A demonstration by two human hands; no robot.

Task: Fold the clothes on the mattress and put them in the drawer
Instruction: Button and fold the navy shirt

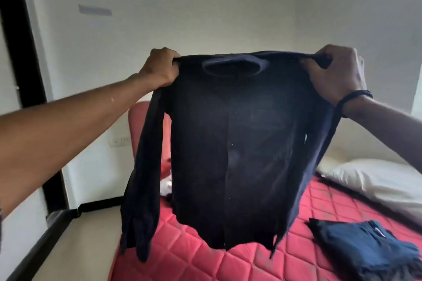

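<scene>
The left hand (pixel 159 67) and the right hand (pixel 335 73) hold a dark navy long-sleeved button-up shirt (pixel 230 143) up in the air above the red quilted mattress (pixel 228 262). Each hand grips one shoulder of the shirt, fingers curled tightly round bunched cloth, so the garment hangs spread between them with its collar at the top and the button placket running down the middle. Both sleeves dangle at the sides, the cuffs hanging lower than the hem. No label or writing can be read on the shirt. A dark cord bracelet (pixel 352 98) circles the right wrist.

On the mattress near its right edge lies a folded dark blue garment (pixel 370 251), well apart from the hanging shirt. A white pillow (pixel 374 180) rests at the far right corner of the mattress. Behind the shirt, toward the far left part of the mattress, a small patch of white and dark crumpled clothing (pixel 166 186) shows, mostly hidden. A white wall socket (pixel 118 141) sits on the wall left of the mattress; any marking on it is too small to read.
</scene>
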